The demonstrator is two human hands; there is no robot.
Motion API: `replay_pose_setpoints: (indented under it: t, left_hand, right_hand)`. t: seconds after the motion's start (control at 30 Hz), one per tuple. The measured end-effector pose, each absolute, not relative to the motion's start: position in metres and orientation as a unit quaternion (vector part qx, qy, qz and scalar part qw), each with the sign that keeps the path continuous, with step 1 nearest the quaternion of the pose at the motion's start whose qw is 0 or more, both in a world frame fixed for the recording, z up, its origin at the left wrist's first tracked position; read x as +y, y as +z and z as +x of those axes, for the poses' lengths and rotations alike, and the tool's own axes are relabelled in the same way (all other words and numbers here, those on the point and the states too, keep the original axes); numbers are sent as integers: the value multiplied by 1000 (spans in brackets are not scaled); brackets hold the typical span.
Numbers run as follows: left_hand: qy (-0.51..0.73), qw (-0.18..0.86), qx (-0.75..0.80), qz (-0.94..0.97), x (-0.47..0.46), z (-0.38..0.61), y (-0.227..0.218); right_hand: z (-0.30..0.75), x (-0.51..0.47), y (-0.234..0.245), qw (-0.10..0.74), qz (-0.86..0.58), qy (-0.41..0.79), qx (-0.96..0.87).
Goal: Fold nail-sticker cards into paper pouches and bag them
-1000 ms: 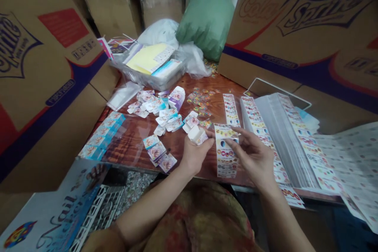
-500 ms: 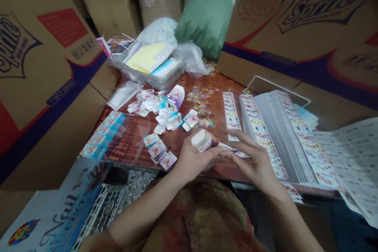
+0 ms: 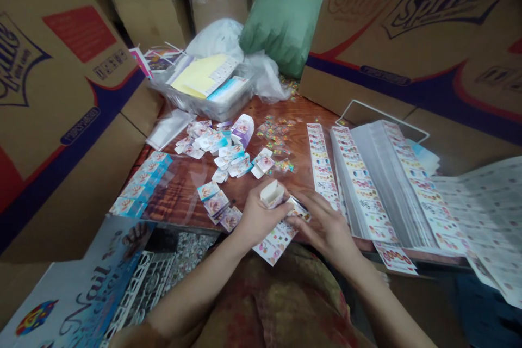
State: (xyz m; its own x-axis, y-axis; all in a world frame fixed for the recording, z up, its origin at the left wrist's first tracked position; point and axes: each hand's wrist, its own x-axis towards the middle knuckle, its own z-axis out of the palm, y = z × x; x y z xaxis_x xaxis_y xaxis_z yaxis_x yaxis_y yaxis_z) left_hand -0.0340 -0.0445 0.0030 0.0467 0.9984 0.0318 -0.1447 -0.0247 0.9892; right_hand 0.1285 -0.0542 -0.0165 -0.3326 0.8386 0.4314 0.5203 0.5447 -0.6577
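L hand part closed, fingers curled round a sm. box, gripping it upright-ish w/ open top; thumb reaches across twd R hand. R hand also part closed, thumb + fingers pinching the folded end of a sticker strip, right next to the box; the strip's other end hangs below the hands, nr the front edge of the desk. Can't tell if the fold touches the box.

Just L of hands: a few flat-lying sm. cartons, overlapping. Beyond: a loose pile of cartons, then clear packets w/ coloured bits. R side: single strip lying flat, then tall strip stacks. Far L: row of blue/white boxes. Back: clear tray w/ yellow paper, green sack. Big cardboard boxes both sides.
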Motion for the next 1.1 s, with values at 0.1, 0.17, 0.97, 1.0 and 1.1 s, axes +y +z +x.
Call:
replay_pose_setpoints:
  t: [0.1, 0.17, 0.97, 1.0, 1.1]
  left_hand:
    - [519, 541, 443, 492, -45, -37, 1]
    - [489, 564, 443, 497, -47, -39, -2]
    - [485, 592, 464, 446, -57, -38, -15]
    - [482, 598, 465, 440, -58, -38, -16]
    - [474, 619, 468, 415, -60, -36, -19]
  right_hand:
    - [127, -57, -24, 406, -444, 256, -757]
    - [129, -56, -30, 431, -477, 304, -703]
    - [131, -59, -39, 431, -490, 428, -625]
    - [131, -59, -39, 438, -489, 435, -616]
    - [130, -58, -39, 457, -488, 438, -601]
